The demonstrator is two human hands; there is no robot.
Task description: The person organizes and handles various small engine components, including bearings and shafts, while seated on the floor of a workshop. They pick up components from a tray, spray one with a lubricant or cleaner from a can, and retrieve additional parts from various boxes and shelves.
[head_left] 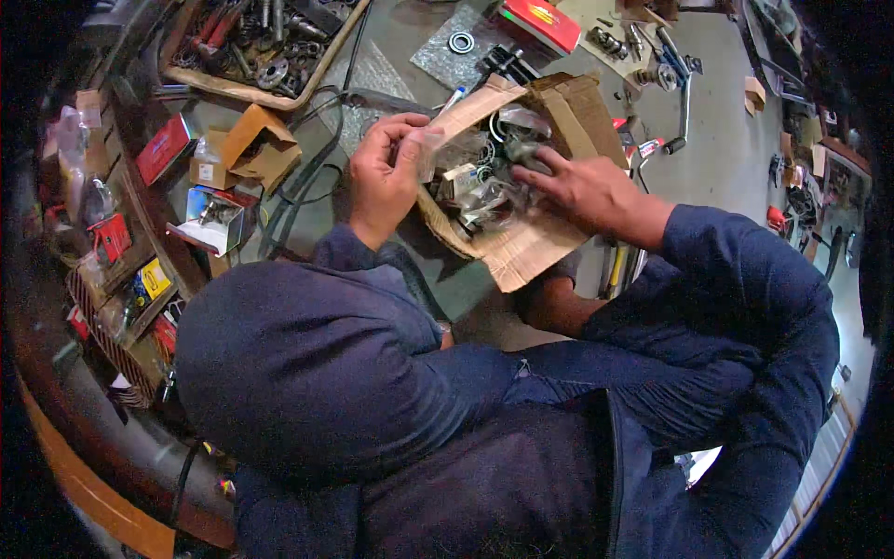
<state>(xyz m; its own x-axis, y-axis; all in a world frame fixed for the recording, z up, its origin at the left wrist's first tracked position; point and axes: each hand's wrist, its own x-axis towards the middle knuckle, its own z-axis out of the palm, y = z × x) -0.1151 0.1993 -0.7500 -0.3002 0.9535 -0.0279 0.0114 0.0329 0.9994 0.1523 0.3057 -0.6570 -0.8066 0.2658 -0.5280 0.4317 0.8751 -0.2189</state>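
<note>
An open cardboard box (521, 253) rests in front of me, its flaps spread. Inside lie several small parts in clear plastic bags (489, 197), with dark rings and a small pale packet among them. My left hand (386, 172) is at the box's left side, thumb and fingers closed on a clear plastic bag (428, 160) by the flap. From the right, my right hand (591, 191) reaches over the rim. Its thumb and fingers are bent together around a plastic-wrapped part (523, 149), which they partly cover.
A wooden-rimmed tray (317, 79) of metal parts stands at the far left. Small cartons (261, 149) sit left of my hand. A red box (542, 26) and a bearing on bubble wrap (447, 58) lie beyond. Loose parts and a ratchet handle (687, 107) lie at right.
</note>
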